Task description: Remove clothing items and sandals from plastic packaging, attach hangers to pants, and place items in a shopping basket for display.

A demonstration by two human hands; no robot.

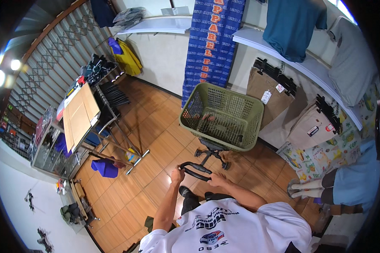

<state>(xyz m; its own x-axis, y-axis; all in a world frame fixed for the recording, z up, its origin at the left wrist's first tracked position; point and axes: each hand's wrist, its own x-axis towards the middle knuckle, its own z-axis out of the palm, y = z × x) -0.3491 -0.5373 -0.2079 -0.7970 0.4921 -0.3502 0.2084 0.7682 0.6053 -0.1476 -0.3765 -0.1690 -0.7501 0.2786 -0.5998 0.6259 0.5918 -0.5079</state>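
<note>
My left hand (177, 175) grips the left end of a black looped handle (196, 167). At the handle's right end, my right hand (217, 179) is closed around the grip. Beyond both hands stands an olive-green plastic basket (229, 142) on a dark wheeled base (212, 152). The basket has perforated walls and floor. Something small and reddish shows at its back left, but I cannot tell whether it lies inside.
At left, a metal rack (123, 136) holds folded clothes and a cardboard sheet (80, 117). A purple cloth (105, 167) hangs low beside it. Trousers on clip hangers (269, 91) line the right wall below a white shelf (291, 61). A mannequin's legs (308, 188) stand at right.
</note>
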